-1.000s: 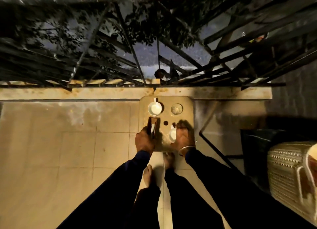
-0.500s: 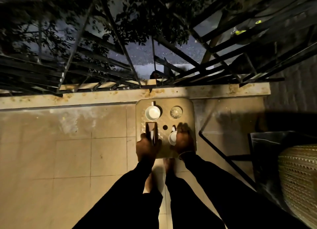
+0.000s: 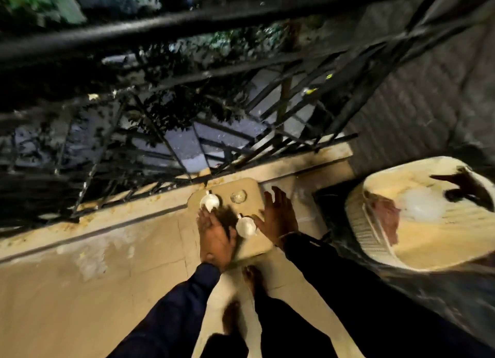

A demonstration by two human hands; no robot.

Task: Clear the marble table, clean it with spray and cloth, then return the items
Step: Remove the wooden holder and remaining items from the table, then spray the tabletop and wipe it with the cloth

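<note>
Dark flat item was released from left hand [image 3: 214, 237]; fingers of both hands were spread wide, empty. Right hand [image 3: 277, 218] was withdrawn from near white ceramic cup [image 3: 245, 226], left on small beige marble worktop [image 3: 254, 194]. Clearing unfinished.

Both arms reached forward and down in dark long sleeves. The left hand [image 3: 214, 237] was flat, palm down, fingers extended together. The right hand [image 3: 277, 218] was spread wide with fingers splayed and nothing in its grasp, a thin bangle [image 3: 288, 235] around its wrist; both were motion-blurred.
</note>
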